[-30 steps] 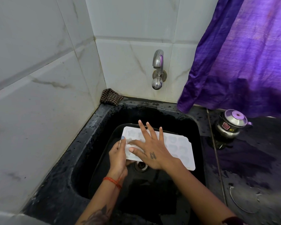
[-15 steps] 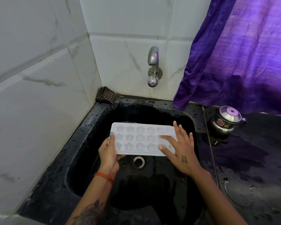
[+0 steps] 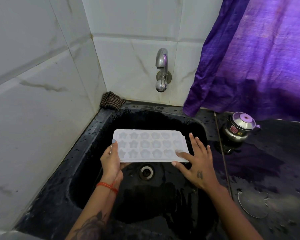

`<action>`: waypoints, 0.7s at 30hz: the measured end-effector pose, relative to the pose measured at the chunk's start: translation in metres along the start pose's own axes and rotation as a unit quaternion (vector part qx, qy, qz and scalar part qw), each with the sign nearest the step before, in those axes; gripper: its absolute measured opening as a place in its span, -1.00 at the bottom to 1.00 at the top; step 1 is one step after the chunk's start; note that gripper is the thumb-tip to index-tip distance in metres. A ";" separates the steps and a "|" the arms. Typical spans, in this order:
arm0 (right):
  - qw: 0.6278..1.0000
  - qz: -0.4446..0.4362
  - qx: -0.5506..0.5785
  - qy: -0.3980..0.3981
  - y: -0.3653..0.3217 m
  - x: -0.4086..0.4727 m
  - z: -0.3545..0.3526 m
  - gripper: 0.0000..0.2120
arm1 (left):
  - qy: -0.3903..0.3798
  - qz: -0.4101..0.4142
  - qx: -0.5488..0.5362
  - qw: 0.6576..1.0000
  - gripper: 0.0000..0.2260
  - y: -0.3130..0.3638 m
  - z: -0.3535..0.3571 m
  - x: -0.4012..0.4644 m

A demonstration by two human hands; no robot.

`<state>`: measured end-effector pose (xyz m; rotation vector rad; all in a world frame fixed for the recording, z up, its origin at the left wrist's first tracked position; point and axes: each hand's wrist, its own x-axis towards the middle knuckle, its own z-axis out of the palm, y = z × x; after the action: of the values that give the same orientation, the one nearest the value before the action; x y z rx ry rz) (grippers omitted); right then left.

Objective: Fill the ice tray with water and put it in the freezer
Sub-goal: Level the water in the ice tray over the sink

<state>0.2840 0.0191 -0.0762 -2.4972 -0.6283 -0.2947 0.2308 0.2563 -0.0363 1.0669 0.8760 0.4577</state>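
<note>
Head view: a second before, the right hand [image 3: 196, 163] lay flat across the tray [image 3: 151, 146], which sat low in the sink [image 3: 87, 153]. By this moment the hand had slid off to the tray's right end, and the tray had been lifted and levelled above the drain [image 3: 146, 172], cavities up. That suggested the rinse or wipe was over and filling came next; the tap [image 3: 161, 70], behind the tray on the wall, ran no water.

The left hand [image 3: 111, 161] gripped the tray's left edge, thumb on top and fingers curled beneath. The right hand's fingers were straight and spread, fingertips resting on the right end.

The tray was pale, translucent, probably flexible plastic, with three rows of flower- and heart-shaped cavities. The sink was black, speckled and wet; the tap was polished metal.
</note>
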 end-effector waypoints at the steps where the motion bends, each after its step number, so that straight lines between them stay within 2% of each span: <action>1: 1.000 0.002 0.013 -0.003 0.000 0.001 0.000 -0.49 | 0.000 0.001 0.001 1.000 -0.82 0.000 0.000 0.000; 7: 1.000 0.000 0.014 0.002 0.002 0.002 -0.001 -0.53 | -0.002 0.002 0.000 1.000 -0.81 -0.001 -0.001 0.001; 14: 0.999 0.011 -0.038 -0.016 0.000 0.001 -0.001 -0.35 | -0.004 0.002 -0.006 1.000 -0.83 0.000 -0.002 0.000; 21: 0.999 0.010 0.026 -0.037 0.000 0.002 -0.003 -0.46 | -0.001 0.004 -0.005 1.000 -0.83 0.001 -0.003 0.000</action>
<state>0.2857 0.0184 -0.0726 -2.4724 -0.6314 -0.1753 0.2284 0.2588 -0.0360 1.0611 0.8665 0.4662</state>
